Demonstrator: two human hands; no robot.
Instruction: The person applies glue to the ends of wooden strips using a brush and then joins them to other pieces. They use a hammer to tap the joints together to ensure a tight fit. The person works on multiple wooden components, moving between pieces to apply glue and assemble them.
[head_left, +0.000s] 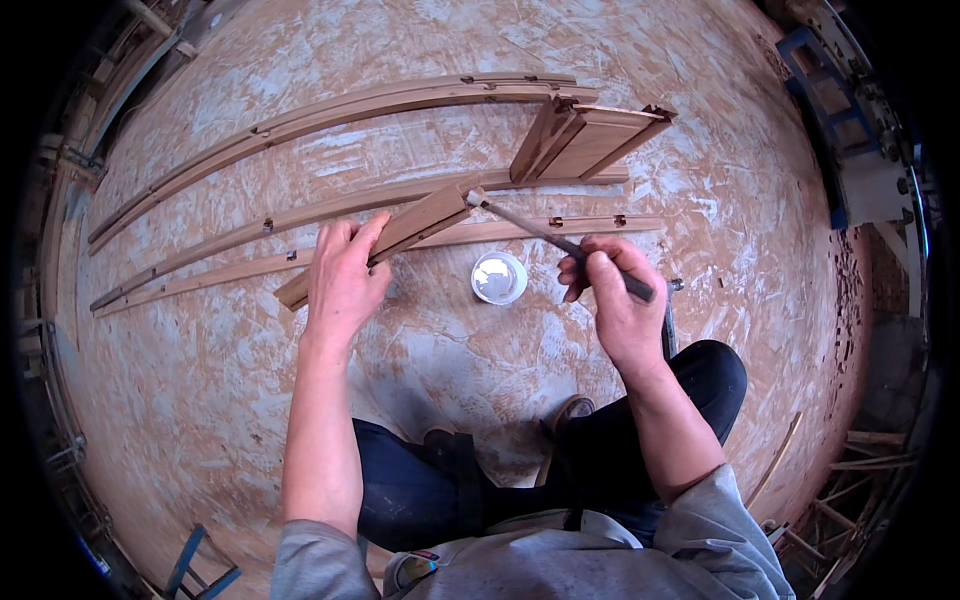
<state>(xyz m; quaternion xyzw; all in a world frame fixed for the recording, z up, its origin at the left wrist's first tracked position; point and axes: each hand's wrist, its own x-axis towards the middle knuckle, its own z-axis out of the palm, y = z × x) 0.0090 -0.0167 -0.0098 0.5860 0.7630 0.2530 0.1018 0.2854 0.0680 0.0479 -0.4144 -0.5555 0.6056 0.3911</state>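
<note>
Wooden slat [385,243] lies slanted at the centre of the frame, gripped by the left hand [343,280]. The right hand [612,290] is closed around a thin brush [560,243] — its tip touches the slat's upper end. Just below — a small white pot [498,277] stands on the board floor [200,400], between both hands.

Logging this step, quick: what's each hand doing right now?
Left hand: closed around a wooden slat, lifting it off the board.
Right hand: closed on a thin brush, its tip at the slat's end. White glue cup sits between.
</note>
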